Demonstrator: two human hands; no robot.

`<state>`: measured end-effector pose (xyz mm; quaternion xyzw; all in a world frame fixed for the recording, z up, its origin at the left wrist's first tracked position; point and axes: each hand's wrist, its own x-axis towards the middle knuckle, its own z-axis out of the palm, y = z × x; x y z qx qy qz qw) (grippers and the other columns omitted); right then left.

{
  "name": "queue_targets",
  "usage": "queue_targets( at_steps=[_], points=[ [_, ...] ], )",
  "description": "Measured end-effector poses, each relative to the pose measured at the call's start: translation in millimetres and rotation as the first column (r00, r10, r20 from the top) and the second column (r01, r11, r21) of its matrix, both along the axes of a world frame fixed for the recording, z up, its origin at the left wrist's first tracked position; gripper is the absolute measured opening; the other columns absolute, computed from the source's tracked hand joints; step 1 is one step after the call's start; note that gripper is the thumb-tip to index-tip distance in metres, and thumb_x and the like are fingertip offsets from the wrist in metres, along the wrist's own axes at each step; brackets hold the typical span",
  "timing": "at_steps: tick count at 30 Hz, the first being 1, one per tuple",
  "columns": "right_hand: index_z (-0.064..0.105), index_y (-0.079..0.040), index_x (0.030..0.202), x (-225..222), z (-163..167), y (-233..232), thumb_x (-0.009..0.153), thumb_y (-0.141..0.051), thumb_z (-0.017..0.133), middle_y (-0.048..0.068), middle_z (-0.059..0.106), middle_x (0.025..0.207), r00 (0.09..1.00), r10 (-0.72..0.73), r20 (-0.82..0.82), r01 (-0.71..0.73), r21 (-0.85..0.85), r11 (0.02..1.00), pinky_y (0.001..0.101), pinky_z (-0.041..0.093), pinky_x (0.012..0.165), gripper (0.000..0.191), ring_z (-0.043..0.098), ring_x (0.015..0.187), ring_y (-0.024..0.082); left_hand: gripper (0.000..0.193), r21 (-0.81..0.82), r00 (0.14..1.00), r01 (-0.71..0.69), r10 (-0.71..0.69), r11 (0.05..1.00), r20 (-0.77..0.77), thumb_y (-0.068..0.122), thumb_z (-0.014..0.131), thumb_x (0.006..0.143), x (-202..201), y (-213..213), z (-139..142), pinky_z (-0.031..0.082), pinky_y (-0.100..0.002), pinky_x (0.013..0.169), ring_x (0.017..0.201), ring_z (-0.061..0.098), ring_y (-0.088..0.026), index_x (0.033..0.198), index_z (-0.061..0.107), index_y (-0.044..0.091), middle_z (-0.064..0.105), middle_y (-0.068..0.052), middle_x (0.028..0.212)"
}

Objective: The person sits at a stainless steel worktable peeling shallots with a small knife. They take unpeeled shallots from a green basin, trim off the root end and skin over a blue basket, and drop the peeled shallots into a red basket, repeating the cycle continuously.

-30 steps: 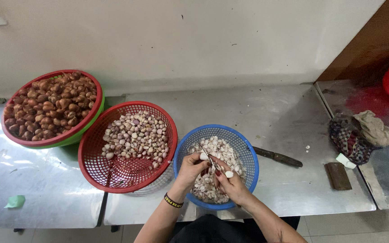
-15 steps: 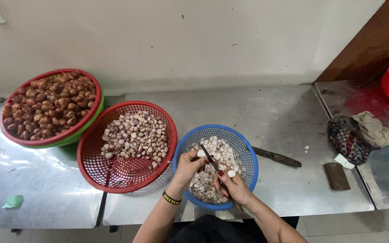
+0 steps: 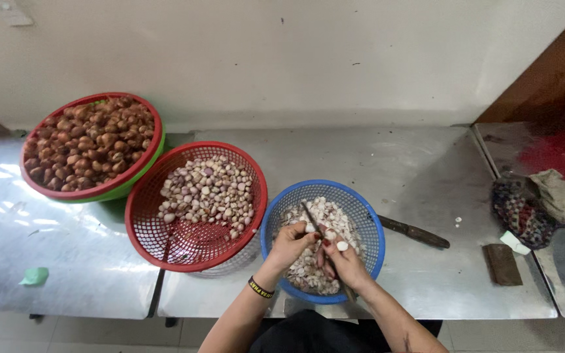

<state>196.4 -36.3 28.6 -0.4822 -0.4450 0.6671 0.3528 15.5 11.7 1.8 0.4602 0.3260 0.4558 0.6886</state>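
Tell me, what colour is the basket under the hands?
Blue basket, seen clearly in the head view.

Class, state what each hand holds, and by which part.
The right hand grips a small knife by its handle; the left hand pinches a small bulb, mostly hidden, at its fingertips.

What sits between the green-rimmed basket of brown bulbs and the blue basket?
The red basket of peeled cloves, seen in the head view, sits between the brown-bulb basket and the blue basket.
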Motion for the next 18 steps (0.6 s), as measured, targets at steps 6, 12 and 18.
queue_targets(
  at_steps=[6,12,18],
  points=[
    [0.052,-0.007,0.105,-2,-16,10,0.107,-0.029,0.036,0.007,0.065,0.075,0.994,-0.036,0.101,0.037,-0.006,0.999,0.0295,0.043,0.044,0.027,0.05,0.047,0.012,0.009,0.833,0.524,0.198,0.663,0.516,-0.535,0.013,0.074,0.076,-17,-17,21,0.047,-0.05,0.089,0.1,0.062,-0.034,0.081,0.069,0.007,0.069,-0.014,0.102],
    [0.066,0.0,0.084,1,-17,10,0.112,-0.029,0.037,0.009,0.055,0.058,0.971,-0.008,0.239,0.017,-0.037,0.999,0.0286,0.043,0.046,0.05,0.049,0.047,0.013,0.018,0.549,0.318,0.047,0.509,0.834,-0.8,0.014,0.065,0.089,-80,12,34,0.055,-0.045,0.082,0.097,0.065,-0.033,0.104,0.071,0.007,0.065,-0.015,0.103],
    [0.063,-0.003,0.078,-1,-14,6,0.106,-0.027,0.037,-0.001,0.061,0.06,0.994,-0.049,0.093,0.056,-0.077,0.995,0.0311,0.043,0.045,0.045,0.048,0.046,0.013,0.031,0.15,0.013,0.131,0.149,0.98,-0.989,0.032,0.068,0.098,-153,41,24,0.056,-0.049,0.086,0.099,0.069,-0.04,0.11,0.066,0.003,0.07,-0.024,0.105]
  ],
)
